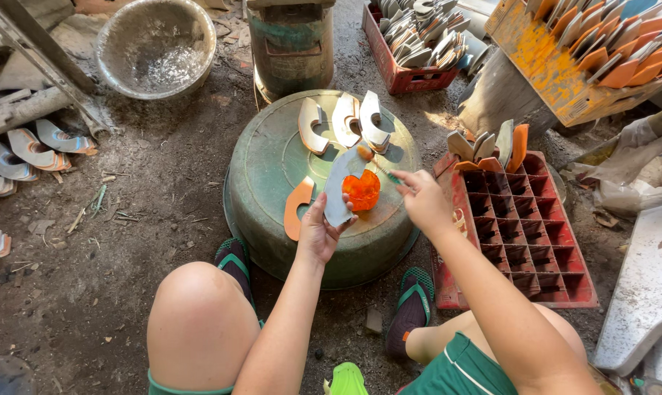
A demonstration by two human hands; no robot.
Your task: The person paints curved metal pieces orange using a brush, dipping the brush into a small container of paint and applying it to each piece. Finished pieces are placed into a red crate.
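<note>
At far left I note a row of curved grey-and-orange sole-shaped pieces [31, 150] lying on the dirt floor, and above them a dented round metal basin [155, 45]. At centre sits an overturned round green metal tub [272, 164] serving as a work surface; three cut-out grey pieces [343, 121] and one orange crescent piece [297, 208] rest on it.

My left hand [318, 232] is closed around the lower end of a flat grey sole-shaped piece [338, 186], held above the tub. Its long axis runs near vertical in the view, upper end pointing away from me. Just beside it stands a small orange translucent pot [361, 190]. My right hand [422, 201] is pinched on what appears to be a thin brush [380, 170]; the view is too small to confirm.

Risk, as I judge it: the one-ended hold could let the piece tilt and knock the pot over.

At right lies a red plastic gridded crate [524, 234].
</note>
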